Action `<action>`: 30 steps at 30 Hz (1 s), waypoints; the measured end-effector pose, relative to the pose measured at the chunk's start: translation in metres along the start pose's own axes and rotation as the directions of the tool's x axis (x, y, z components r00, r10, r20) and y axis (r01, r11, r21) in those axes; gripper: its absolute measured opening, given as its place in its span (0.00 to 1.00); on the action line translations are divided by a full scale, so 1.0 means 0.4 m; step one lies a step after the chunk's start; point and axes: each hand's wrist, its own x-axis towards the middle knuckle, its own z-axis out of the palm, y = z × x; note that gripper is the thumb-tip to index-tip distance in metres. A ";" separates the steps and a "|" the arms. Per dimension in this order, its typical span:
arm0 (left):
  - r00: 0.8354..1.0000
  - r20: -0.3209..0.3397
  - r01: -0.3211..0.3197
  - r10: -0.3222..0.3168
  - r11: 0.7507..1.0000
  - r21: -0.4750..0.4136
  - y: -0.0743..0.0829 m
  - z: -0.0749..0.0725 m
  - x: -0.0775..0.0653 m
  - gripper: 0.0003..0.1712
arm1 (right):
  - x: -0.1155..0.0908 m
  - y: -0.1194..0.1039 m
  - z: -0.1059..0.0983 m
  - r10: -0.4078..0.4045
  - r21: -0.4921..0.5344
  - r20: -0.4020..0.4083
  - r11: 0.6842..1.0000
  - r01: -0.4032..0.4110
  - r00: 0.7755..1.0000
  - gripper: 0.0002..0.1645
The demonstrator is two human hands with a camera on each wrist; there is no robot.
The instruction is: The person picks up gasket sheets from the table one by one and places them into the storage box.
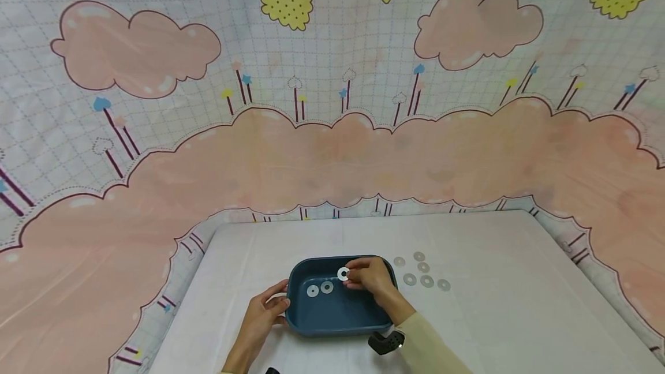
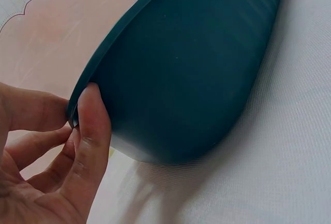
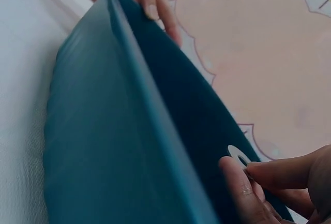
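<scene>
Left hand pinches the rim at the left end of a dark blue, round-cornered rectangular tray, thumb against the outer wall. Right hand pinches a flat, pale ring-shaped washer between thumb and fingers, over the tray's interior near its right end; the washer's right edge is covered by the fingertips. Its height above the tray floor cannot be determined.

Two similar rings, a left ring and a right ring, lie side by side on the tray floor, apart. The right forearm masks part of the tray's right wall; anything beneath that hand is hidden. The left wrist view shows only the outer wall, and the right wrist view appears slightly blurred along the near rim.

Six grey rings lie just right of the tray on the white-covered bench. Bench surface extends left of the tray to the side edge, and farther on the right, past the rings. Its near edge is cut off by the frame.
</scene>
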 end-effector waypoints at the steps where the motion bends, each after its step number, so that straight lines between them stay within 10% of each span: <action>1: 1.000 0.001 0.000 0.000 1.000 0.000 0.000 0.000 0.000 0.28 | 0.002 0.002 0.002 0.008 -0.007 -0.004 1.000 -0.008 1.000 0.14; 30: 1.000 -0.011 0.012 -0.012 1.000 -0.002 -0.003 0.000 -0.001 0.28 | 0.015 0.024 0.025 0.099 -0.234 -0.018 0.967 -0.100 0.995 0.13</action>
